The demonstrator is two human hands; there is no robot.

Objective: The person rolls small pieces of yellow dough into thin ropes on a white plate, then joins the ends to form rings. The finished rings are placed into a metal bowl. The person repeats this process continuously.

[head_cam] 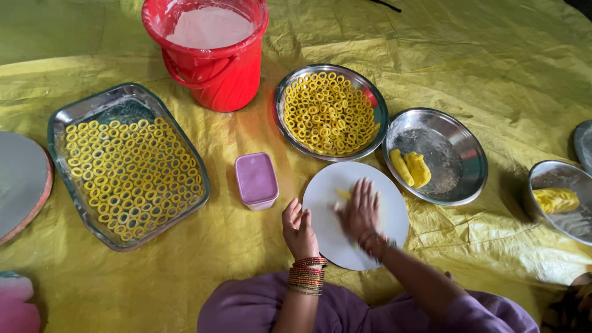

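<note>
Right hand (359, 209) lay flat and blurred on the white board (327, 243), fingers spread, palm down over a yellow dough bit (343, 193); nothing was gripped. Left hand (300, 229) rested at the board's left edge, fingers loosely curled, holding nothing; bangles (307, 275) on that wrist. The board sat on a yellow sheet (505, 68) on the floor, just in front of the person. Beyond the board: round tray (330, 112) filled with yellow rings. To its right, steel plate (439, 154) with dough lumps (410, 168). Left of the board: lilac box (256, 180), then rectangular tray (126, 163) of rings. Red bucket (209, 52) stood behind. Another plate (560, 198) at far right held dough.
</note>
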